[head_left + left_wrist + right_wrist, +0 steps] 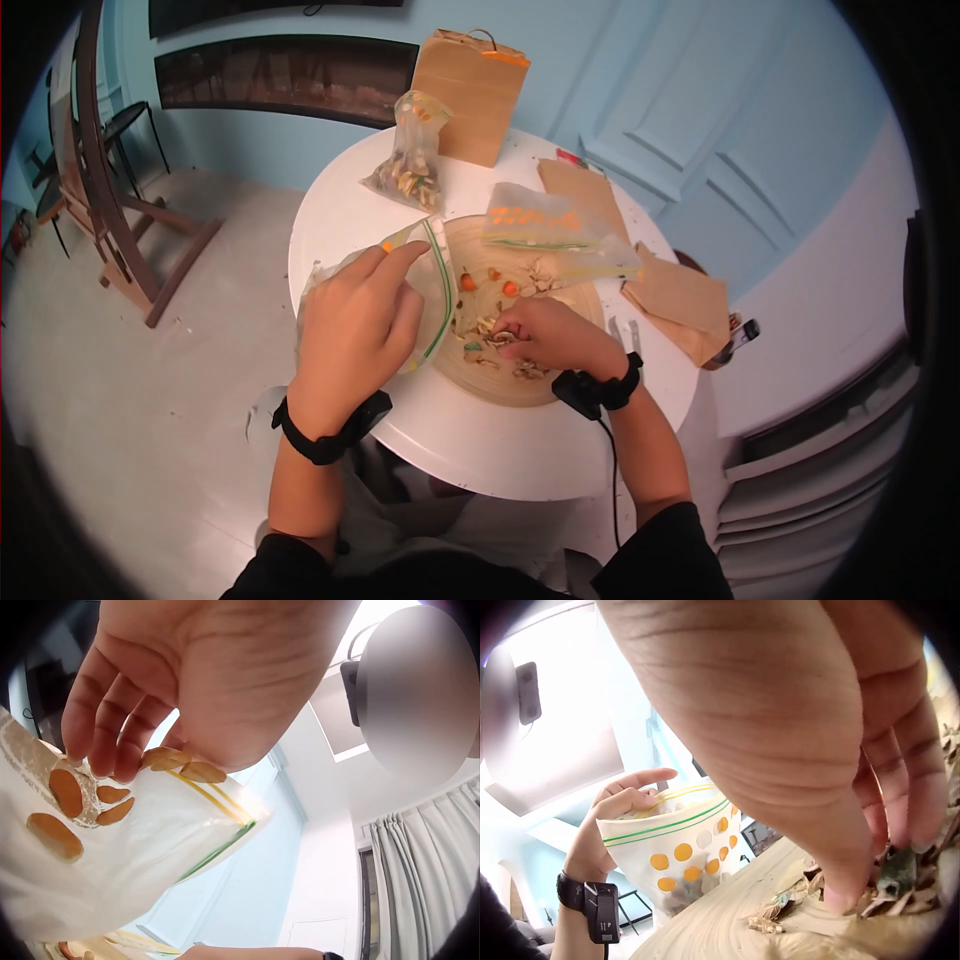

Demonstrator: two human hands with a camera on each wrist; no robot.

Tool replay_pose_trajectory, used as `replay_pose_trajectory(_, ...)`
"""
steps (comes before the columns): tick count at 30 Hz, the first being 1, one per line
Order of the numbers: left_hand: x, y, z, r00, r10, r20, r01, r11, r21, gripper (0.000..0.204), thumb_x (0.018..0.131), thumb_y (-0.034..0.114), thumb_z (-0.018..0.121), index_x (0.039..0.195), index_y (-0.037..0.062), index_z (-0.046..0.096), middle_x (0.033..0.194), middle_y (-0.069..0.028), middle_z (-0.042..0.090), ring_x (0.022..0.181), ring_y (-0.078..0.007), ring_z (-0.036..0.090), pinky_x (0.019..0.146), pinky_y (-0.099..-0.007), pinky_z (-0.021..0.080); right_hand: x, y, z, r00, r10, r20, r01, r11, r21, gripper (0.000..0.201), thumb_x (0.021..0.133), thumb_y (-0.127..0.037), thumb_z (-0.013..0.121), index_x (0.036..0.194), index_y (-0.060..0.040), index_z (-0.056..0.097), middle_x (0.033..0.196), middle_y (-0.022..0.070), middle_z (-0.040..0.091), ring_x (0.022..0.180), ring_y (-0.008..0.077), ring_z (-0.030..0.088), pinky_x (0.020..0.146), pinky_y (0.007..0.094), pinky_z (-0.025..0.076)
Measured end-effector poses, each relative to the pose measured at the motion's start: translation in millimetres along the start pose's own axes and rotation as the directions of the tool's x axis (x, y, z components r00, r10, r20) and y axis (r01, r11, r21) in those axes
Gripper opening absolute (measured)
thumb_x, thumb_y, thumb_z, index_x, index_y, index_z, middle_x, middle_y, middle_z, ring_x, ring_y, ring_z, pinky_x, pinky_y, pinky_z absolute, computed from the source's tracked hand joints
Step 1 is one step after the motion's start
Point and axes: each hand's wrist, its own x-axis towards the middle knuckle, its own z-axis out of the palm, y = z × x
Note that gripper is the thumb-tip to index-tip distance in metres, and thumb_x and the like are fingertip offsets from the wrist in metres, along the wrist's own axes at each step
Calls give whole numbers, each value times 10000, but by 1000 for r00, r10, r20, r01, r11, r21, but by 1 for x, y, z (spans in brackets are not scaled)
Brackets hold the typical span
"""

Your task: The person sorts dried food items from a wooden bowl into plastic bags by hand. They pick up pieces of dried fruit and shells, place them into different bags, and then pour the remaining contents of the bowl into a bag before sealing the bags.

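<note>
My left hand [360, 315] grips the top edge of a clear zip bag [694, 862] with orange dots and a green zip line. The bag stands upright at the left side of a round wooden board [470, 385], its mouth parted, with some dark contents low inside. Over the board, my right hand [565, 335] curls its fingers and thumb around some dried pieces [870, 900], among them a dark green bit [898, 871]. More dried pieces [530, 370] lie scattered around it. Two round orange-red pieces [467, 283] rest farther back on the board.
A second zip bag [410, 180], filled with mixed dried pieces, stands at the back left before a brown paper bag [480, 105]. Another dotted zip bag [535, 215] lies flat over the board's far edge. Folded brown paper bags [685, 300] lie along the white table's [455, 450] right side.
</note>
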Motion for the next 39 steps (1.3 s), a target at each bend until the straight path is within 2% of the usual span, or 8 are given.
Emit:
replay_pose_trajectory(6,-1,-7,12,998,-14,65,16,1000,-25,341,853,40,577,1182,36,664,827,-142,643,696,-335,643,645,-426,515,-7,2,-2,946,304,-110,-261,920,292,230,874,-124,763,1069,-16,707,732,38,627,689,158,622,649,326,495)
replay_pose_trajectory(7,-2,-7,12,998,-7,65,9,1000,-25,353,852,39,578,1197,38,653,840,-146,647,708,-342,646,647,-431,517,-10,0,-3,927,366,-78,-297,847,440,186,931,-124,716,1070,-2,699,762,0,640,727,81,613,662,274,503)
replay_pose_trajectory(16,-8,-9,8,992,22,120,-19,999,-28,417,847,49,591,1264,34,601,897,-165,662,747,-361,664,643,-455,526,-18,6,4,852,523,6,-270,431,861,220,1017,-179,622,1098,16,681,973,47,704,844,102,673,693,234,537)
replay_pose_trajectory(22,-14,-11,0,992,29,126,-27,999,-18,434,838,53,606,1272,40,602,893,-151,663,740,-350,668,630,-451,531,-18,2,17,820,555,-137,-289,609,739,271,1016,-150,616,1206,36,670,1031,63,725,861,100,676,657,231,538)
replay_pose_trajectory(25,-17,-10,-2,991,36,127,-36,999,-4,447,834,57,616,1281,44,601,893,-144,664,740,-339,673,622,-446,533,-19,-8,21,809,575,-120,-265,540,799,282,1003,-134,636,1220,42,676,1029,64,733,838,96,675,649,227,535)
replay_pose_trajectory(31,-20,-11,-3,991,60,117,-60,998,-4,499,834,62,625,1329,38,567,905,-155,667,752,-338,679,625,-440,539,-20,-21,20,786,520,-336,-271,776,569,239,991,-164,668,1154,4,716,952,32,748,747,53,654,587,188,480)
replay_pose_trajectory(34,-20,-10,-1,991,65,118,-64,998,-12,536,836,64,626,1364,37,539,906,-164,670,761,-343,682,634,-444,540,-11,-54,7,767,569,-297,-187,640,746,244,982,-138,677,1153,34,709,946,32,743,763,61,649,674,192,514)
replay_pose_trajectory(39,-20,-8,8,988,82,128,-78,996,-34,579,838,61,620,1404,44,504,896,-169,670,767,-350,683,641,-449,539,6,-92,10,894,385,-229,-102,673,733,294,981,-163,691,1185,49,685,945,38,734,759,66,643,685,210,517)
